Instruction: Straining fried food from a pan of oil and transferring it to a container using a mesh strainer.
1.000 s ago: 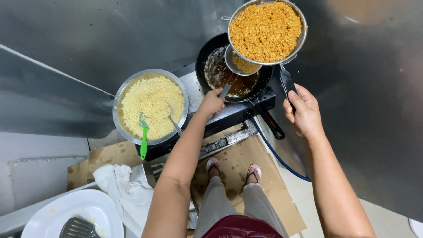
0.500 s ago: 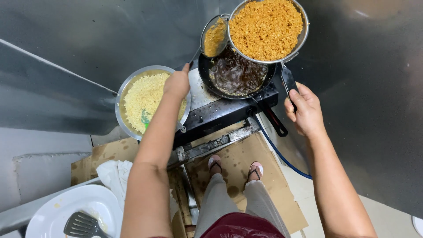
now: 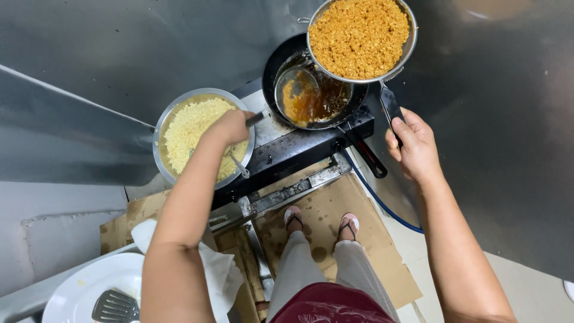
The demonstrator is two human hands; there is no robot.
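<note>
Since half a second ago, left hand (image 3: 230,127) drew its small ladle (image 3: 297,91) down into the dark pan (image 3: 281,57), probably skimming. Right hand (image 3: 412,143) grips strainer (image 3: 360,37) of golden crumbs above, draining.

Our left hand (image 3: 230,127) hides its ladle's handle; the white plate (image 3: 72,296) and slotted spatula (image 3: 115,307) are cut by the lower edge.
</note>
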